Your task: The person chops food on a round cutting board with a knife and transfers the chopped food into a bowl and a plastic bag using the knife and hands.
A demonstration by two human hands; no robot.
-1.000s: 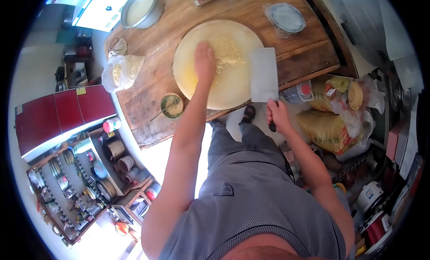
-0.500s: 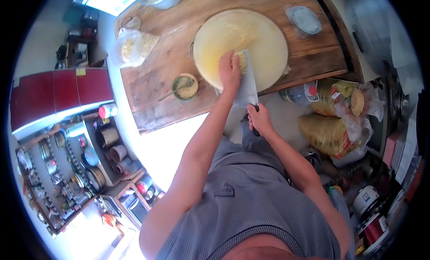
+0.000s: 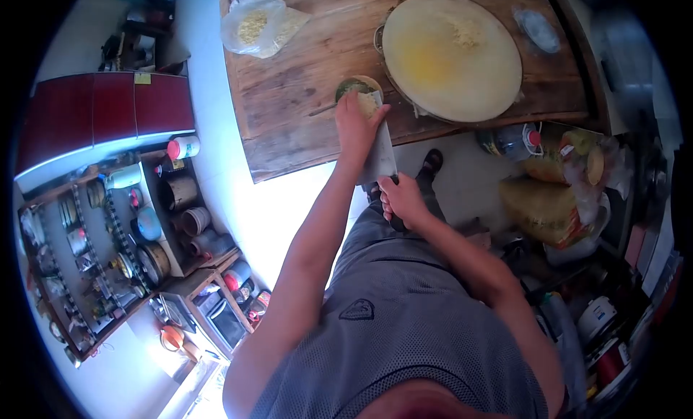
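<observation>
My right hand [image 3: 402, 201] is wrapped around the black handle of a cleaver [image 3: 382, 152], whose broad blade points away from me. Near the blade's far end, my left hand [image 3: 357, 130] curls over a heap of finely chopped pale-yellow food [image 3: 369, 103], keeping it against the metal. Both are over a small green-rimmed bowl [image 3: 346, 85], partly hidden by the hand and blade. A utensil handle [image 3: 323, 110] sticks out to the bowl's left. On the large round chopping board [image 3: 473, 94], to the right, a small pile of chopped bits [image 3: 465, 33] lies near a yellow stain.
The wooden table [image 3: 303, 141] carries an open plastic bag of yellowish bits [image 3: 253, 28] at left and a plastic-wrapped item [image 3: 538, 31] at right. Below its right side are a large bottle [image 3: 516, 140] and yellow sacks [image 3: 538, 206]. Shelves [image 3: 108, 253] line the left.
Both hands have moved left with the cleaver and chopped food, from the round board to the small bowl. The view has shifted, and a pile stays on the board.
</observation>
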